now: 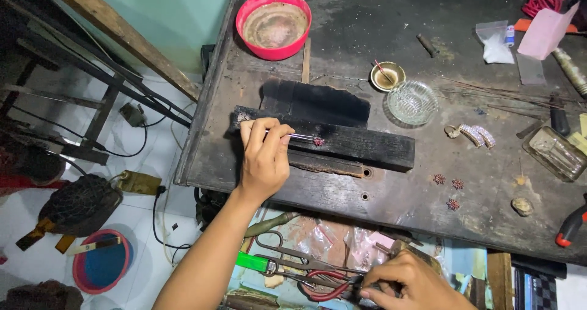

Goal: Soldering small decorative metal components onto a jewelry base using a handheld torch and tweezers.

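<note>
My left hand (264,157) grips thin metal tweezers (301,137) whose tips pinch a small red beaded piece (318,142) over a charred black wooden block (342,143) on the dark workbench (379,35). My right hand (408,281) reaches low into an open drawer below the bench, its fingers closed around a tool among red-handled pliers (327,287) and metal shears (287,256); what it grips is partly hidden. Three more small red beaded pieces (450,190) lie on the bench to the right.
A red bowl (274,24), a small brass dish (387,76), a glass dish (412,102), two sparkly curved ornaments (477,135), thin wires (501,93), plastic bags and a pink paper (545,30) sit on the bench. A blue-and-red tub (101,261) and cables lie on the floor at left.
</note>
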